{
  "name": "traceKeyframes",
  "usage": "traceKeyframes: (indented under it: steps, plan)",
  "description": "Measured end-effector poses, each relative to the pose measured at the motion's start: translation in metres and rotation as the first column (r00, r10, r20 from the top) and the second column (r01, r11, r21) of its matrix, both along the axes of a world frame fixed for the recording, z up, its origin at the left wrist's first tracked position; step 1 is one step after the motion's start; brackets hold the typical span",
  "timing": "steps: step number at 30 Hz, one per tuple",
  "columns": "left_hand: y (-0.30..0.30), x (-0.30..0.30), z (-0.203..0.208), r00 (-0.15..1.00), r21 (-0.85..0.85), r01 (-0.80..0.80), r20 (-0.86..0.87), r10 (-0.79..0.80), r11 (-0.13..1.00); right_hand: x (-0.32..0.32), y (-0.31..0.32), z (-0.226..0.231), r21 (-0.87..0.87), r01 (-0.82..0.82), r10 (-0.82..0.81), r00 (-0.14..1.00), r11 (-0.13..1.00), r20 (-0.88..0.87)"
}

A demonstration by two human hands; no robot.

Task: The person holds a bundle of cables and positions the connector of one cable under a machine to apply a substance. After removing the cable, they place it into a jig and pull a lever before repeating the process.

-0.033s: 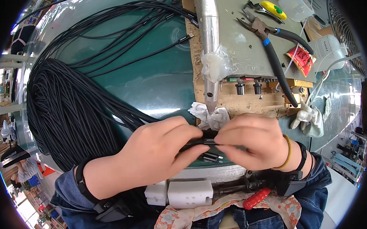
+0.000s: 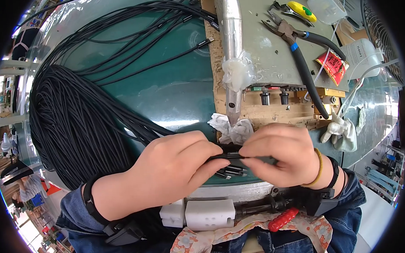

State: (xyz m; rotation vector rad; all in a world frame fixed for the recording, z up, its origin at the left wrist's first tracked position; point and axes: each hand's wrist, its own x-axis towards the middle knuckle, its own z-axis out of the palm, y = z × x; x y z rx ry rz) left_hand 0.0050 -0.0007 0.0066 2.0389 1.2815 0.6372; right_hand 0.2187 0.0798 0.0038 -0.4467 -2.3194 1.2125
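Observation:
Both hands meet near the table's front edge over a black cable connector (image 2: 233, 155). My left hand (image 2: 181, 160) pinches its cable side between thumb and fingers. From the other side, my right hand (image 2: 279, 153) closes thumb and fingertips on its tip; the exact contact is partly hidden. Just below lie several more dark cable ends (image 2: 233, 171) with metallic plugs. To the left spreads a large bundle of black cables (image 2: 77, 126), its strands running toward my hands. Crumpled white tissue (image 2: 233, 129) sits just beyond my fingers, under the tip of a metal tube-shaped tool (image 2: 232, 58).
At the back right, a grey box (image 2: 262, 48) carries black-handled pliers (image 2: 293, 38), a yellow-handled cutter (image 2: 301, 10) and a red packet (image 2: 333, 67). A white bottle (image 2: 363, 56) and a fan (image 2: 379, 26) stand farther right. White blocks (image 2: 210, 214) lie along the front edge.
My right hand has shifted slightly to the right, and a little more of the connector shows between my hands. The cable ends below have moved slightly.

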Motion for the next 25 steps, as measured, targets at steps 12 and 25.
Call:
traceKeyframes:
  steps: [12,25]
  plan:
    - [-0.002,-0.002,0.002,0.997,0.127,0.079,0.014,-0.081,0.989,-0.008,-0.004,-0.010,-0.095,-0.068,0.069,0.998,0.993,0.005]
    - [-0.001,0.001,0.004,0.998,-0.048,0.025,-0.062,-0.028,0.999,-0.004,0.002,-0.008,-0.257,-0.034,0.067,0.990,0.966,0.120]
